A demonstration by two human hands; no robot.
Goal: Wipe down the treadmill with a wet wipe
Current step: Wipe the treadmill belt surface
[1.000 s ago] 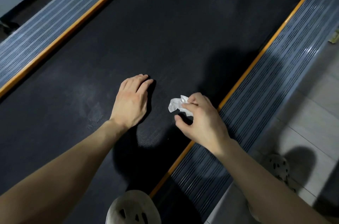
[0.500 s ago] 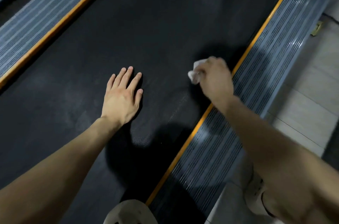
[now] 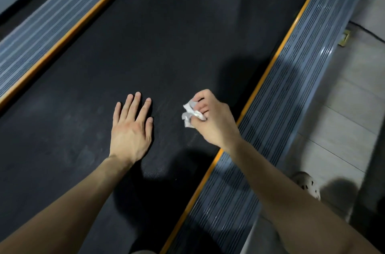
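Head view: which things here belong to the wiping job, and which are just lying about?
Job: crumpled white wet wipe, pinched by the right hand; black textured treadmill belt, under the flat left hand; grey ribbed side rail.
Lying about: white perforated shoe, thin black cable and small brass-coloured fitting on the pale tiled floor.

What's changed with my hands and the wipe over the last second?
The right hand, gripping the crumpled wet wipe, swept forward along the belt toward the orange stripe, then back beside the left hand. The left hand stayed flat on the belt; the wipe was never let go.
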